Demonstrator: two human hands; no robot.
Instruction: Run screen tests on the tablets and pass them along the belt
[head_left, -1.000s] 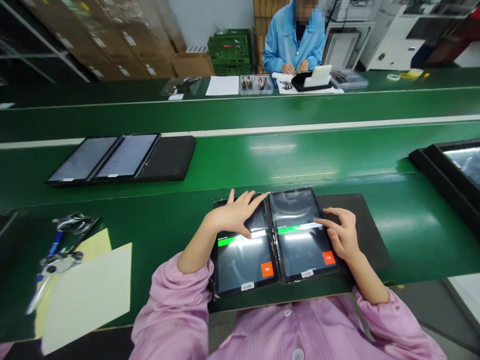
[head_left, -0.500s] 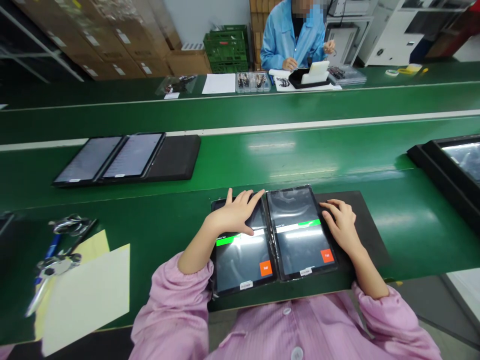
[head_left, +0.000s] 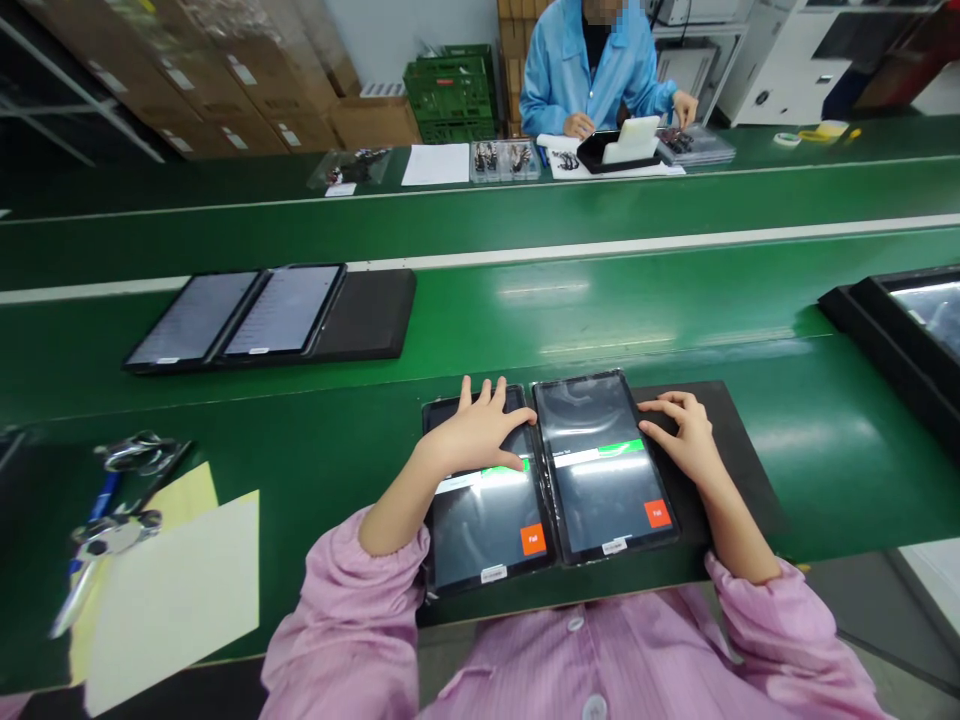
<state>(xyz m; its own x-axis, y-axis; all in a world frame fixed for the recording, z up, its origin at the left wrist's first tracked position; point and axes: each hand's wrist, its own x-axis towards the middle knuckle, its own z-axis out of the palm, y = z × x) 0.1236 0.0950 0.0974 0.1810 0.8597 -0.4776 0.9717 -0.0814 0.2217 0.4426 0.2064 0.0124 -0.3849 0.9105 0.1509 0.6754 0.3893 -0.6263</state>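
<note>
Two tablets lie side by side on a black mat (head_left: 739, 440) in front of me. My left hand (head_left: 480, 432) rests flat on the left tablet (head_left: 487, 520), fingers spread, thumb on its green bar. My right hand (head_left: 686, 440) lies at the right edge of the right tablet (head_left: 600, 480), fingers curled loosely, touching the bezel and the mat. Each screen shows a green bar across the middle and an orange "Fail" button low on the right. Neither hand holds anything.
Another black mat (head_left: 367, 315) with two tablets (head_left: 240, 315) lies on the green belt (head_left: 600, 300) at left. Papers (head_left: 172, 590) and tools (head_left: 112, 520) sit at near left. A dark tray (head_left: 892, 320) is at right. A person in a blue coat (head_left: 592, 70) works across the far bench.
My right hand slid from the right screen to its right edge. On the left tablet the green bar has shifted from the left part to the right, under my thumb.
</note>
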